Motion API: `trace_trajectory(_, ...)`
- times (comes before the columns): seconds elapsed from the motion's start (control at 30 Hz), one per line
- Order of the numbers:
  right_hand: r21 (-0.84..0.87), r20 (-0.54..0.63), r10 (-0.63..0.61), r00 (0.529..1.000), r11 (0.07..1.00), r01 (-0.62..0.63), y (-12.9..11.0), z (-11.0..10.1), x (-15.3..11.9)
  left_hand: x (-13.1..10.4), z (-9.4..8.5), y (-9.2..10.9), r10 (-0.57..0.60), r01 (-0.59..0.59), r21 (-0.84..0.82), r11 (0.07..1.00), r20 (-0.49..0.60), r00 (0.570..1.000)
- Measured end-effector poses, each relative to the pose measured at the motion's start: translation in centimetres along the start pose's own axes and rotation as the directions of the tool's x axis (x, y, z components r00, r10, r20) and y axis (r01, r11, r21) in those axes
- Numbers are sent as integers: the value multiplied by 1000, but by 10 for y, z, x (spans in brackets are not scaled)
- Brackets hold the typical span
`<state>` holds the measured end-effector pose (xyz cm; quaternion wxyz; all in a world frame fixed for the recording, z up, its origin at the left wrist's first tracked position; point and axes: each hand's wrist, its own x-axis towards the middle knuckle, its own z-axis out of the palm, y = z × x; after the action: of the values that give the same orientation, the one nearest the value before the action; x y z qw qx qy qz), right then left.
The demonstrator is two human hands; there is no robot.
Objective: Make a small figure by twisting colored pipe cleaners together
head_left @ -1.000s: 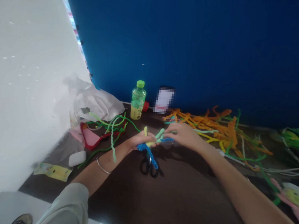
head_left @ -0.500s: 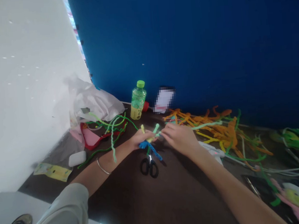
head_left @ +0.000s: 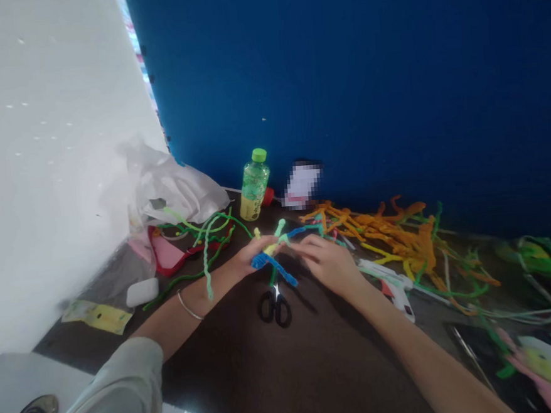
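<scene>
While the head camera is looking down on the table (head_left: 239,366), a green-capped bottle (head_left: 254,189) is standing beyond the hands, its green and yellow label carrying dark characters too blurred to read. Behind it and to the right, a phone (head_left: 303,184) is showing a pixelated screen. A yellow printed strip (head_left: 98,316) is lying at the left beside a white case (head_left: 142,292), its print also unreadable.

The fuzzy-stem piece (head_left: 283,274), blue, yellow and pale green, is sitting in the left hand (head_left: 258,250), whose fingers are closing around it. The right hand (head_left: 329,262) is reaching its bent fingers to the pale green part; whether they are pinching it, I cannot tell.

Black-handled scissors (head_left: 275,307) are lying just below the piece, their blades partly covered. What looks like a white glue gun (head_left: 386,275) is resting beside the right forearm, near tangled orange stems (head_left: 400,238).
</scene>
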<state>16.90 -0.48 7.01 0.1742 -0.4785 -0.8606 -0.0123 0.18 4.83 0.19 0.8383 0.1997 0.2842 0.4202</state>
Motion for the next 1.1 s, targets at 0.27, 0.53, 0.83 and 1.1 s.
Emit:
trace_trajectory(0.27, 7, 8, -22, 1000, 1000, 22, 5, -2, -2, -2, 1, 0, 10, -15, 43, 999, 102, 995)
trace_trajectory(0.53, 70, 61, -14, 998, 997, 10, 3, -6, -1, -1, -4, -2, -38, 1, 246, 969, 145, 989)
trace_trajectory(0.83, 336, 397, 126, 909, 902, -272, 23, -16, 18, -11, -1, -1, -218, 150, 340, 928, 172, 961)
trace_trajectory(1.1, -138, 305, 31, 952, 990, 12, 8, -28, 42, -13, 6, 0, -221, 153, 463, 873, 97, 970)
